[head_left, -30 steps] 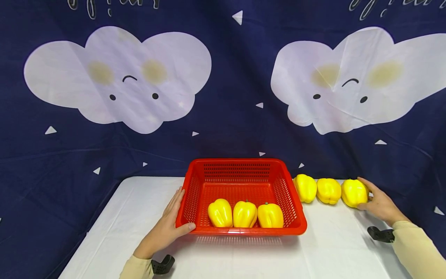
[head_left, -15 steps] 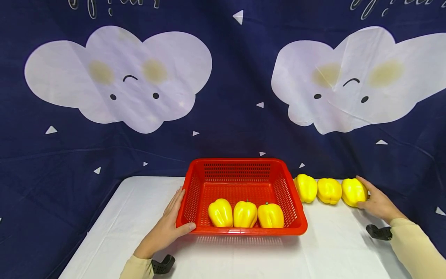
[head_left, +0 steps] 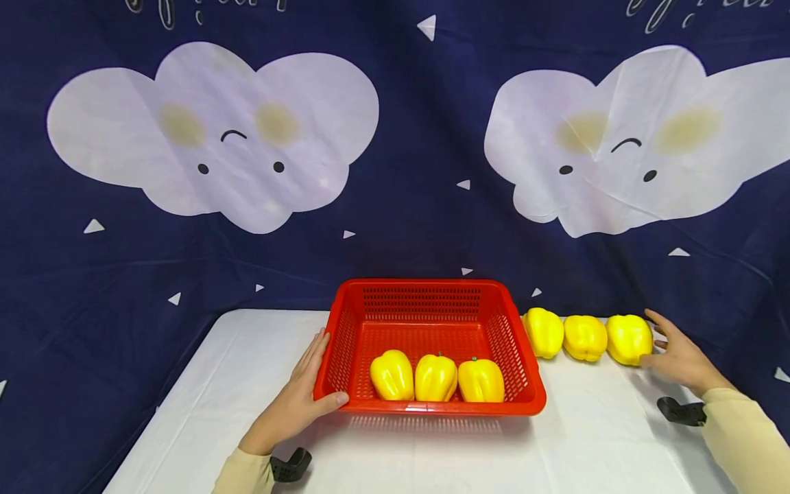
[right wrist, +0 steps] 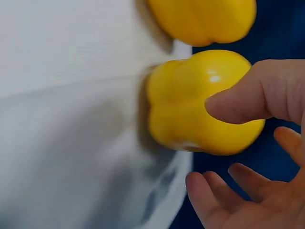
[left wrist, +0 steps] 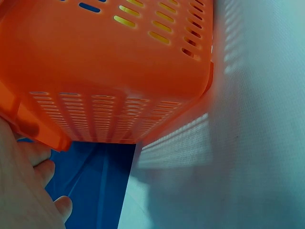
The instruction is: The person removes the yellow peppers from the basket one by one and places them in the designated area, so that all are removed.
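A red perforated plastic basket point(head_left: 432, 408) stands on the table, holding three yellow bell peppers point(head_left: 436, 378) in a row along its near side. My left hand point(head_left: 292, 406) holds its left near corner, thumb over the front rim and fingers along the outer side. To the right of the basket, three more yellow bell peppers line up on the table. My right hand point(head_left: 683, 358) is beside the rightmost bell pepper point(head_left: 629, 339), fingers spread. In the right wrist view the thumb overlaps this pepper point(right wrist: 190, 107) while the other fingers are apart from it.
The white-covered table point(head_left: 426, 460) ends at a dark blue cloth backdrop point(head_left: 426, 137) printed with clouds. One bell pepper point(head_left: 544, 333) stands close against the basket's right wall, with another bell pepper point(head_left: 585, 337) between it and the rightmost one.
My right hand closes in slightly on the rightmost pepper, then draws back to the right with its fingers wider. The pepper stays in place. The left hand and basket hold still.
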`<state>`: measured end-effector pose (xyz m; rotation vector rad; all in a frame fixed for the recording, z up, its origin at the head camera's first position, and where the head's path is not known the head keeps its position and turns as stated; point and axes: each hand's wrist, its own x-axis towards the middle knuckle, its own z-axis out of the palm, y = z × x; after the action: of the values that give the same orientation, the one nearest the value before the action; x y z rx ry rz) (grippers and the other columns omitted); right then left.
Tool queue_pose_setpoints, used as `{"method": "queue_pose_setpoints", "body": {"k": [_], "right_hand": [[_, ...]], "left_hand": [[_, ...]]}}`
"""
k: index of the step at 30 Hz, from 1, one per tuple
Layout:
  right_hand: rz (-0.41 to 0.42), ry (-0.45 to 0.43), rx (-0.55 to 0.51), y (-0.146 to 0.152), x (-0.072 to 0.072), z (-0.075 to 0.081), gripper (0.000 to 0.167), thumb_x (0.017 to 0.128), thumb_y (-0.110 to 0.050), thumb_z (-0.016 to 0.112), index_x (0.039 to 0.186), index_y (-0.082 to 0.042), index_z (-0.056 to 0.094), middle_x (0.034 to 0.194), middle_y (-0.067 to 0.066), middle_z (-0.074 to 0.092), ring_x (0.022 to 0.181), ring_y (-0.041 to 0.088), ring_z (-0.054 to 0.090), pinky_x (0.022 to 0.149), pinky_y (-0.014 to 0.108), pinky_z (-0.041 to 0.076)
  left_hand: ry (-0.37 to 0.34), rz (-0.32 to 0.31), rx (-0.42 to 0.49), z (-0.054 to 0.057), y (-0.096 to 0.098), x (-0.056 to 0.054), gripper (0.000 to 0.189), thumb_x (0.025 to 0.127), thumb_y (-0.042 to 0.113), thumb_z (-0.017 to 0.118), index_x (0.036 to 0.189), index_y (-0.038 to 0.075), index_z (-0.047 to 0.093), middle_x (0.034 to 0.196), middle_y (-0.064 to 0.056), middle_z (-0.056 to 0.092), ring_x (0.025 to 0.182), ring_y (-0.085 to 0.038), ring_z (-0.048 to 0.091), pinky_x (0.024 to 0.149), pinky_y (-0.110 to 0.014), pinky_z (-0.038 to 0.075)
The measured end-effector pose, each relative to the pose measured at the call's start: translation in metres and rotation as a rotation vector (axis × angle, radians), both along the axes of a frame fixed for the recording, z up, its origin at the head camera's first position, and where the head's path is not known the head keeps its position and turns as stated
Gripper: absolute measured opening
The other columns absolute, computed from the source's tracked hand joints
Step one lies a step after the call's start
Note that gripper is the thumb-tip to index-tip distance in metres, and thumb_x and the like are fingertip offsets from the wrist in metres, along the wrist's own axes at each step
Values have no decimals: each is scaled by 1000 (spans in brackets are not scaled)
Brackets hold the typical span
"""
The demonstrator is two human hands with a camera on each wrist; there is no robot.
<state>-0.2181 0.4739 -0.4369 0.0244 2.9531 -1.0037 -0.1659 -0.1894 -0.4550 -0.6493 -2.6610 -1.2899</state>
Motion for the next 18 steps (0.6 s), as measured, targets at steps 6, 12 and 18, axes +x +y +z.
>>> {"method": "queue_pose_setpoints", "body": {"k": [6,12,18], "right_hand": [[-31,69,-31,-4,8,20,96,90,-7,66,157,5,-2,150,49,8,125,71,28,91,78,36],[-30,139,-54,-27,12,40,94,96,-17,68,160,-2,1,156,43,7,126,70,30,90,77,36],[36,224,-50,-65,13,60,94,92,-14,73,161,-5,10,160,33,16,129,62,35,96,39,53]], "left_hand": [[-6,1,-3,1,0,0,103,86,34,76,162,8,12,168,-10,4,152,-38,9,109,-73,22],[1,-2,0,1,0,-1,103,86,33,76,162,6,11,168,-12,5,151,-41,10,109,-74,22],[-8,-5,10,1,1,0,103,86,34,76,162,6,12,168,-11,5,151,-40,9,110,-74,20]]}}
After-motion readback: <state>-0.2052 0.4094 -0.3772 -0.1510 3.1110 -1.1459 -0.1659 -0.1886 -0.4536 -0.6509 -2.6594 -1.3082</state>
